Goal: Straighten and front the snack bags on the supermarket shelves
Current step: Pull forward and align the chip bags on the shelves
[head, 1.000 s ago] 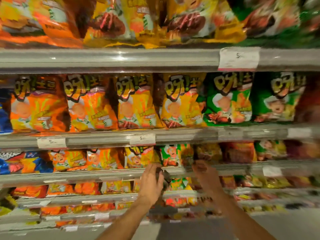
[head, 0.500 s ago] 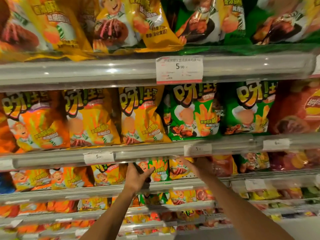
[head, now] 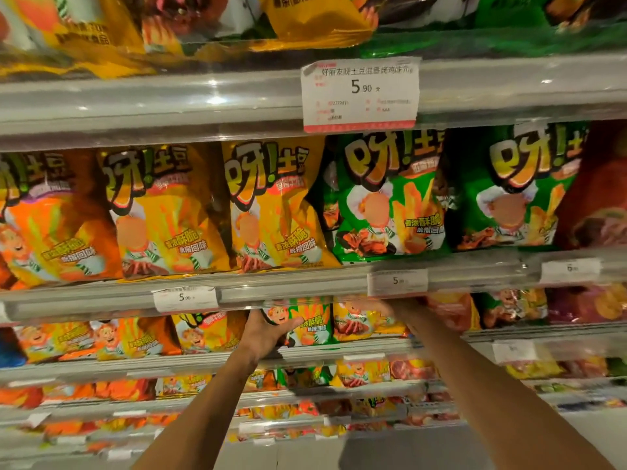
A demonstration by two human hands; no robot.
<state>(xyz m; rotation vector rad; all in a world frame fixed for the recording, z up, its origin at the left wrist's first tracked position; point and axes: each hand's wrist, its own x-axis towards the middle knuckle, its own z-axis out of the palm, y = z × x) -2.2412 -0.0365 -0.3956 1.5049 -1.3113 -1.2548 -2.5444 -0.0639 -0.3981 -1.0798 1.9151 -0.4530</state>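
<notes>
Clearly the move turned on the small green bag [head: 307,322], which stood on the third shelf [head: 339,349] straight ahead of both raised arms, between the two hands and under the lip of the shelf above. Its long axis ran upright and its printed face pointed out toward the aisle. The left hand [head: 268,334] was the nearer, fingers hidden behind the bag and thumb across its front in a pinch, while the blurred right hand [head: 395,308] reached in at the yellow bag [head: 359,320] beside it, grip impossible to tell.
</notes>
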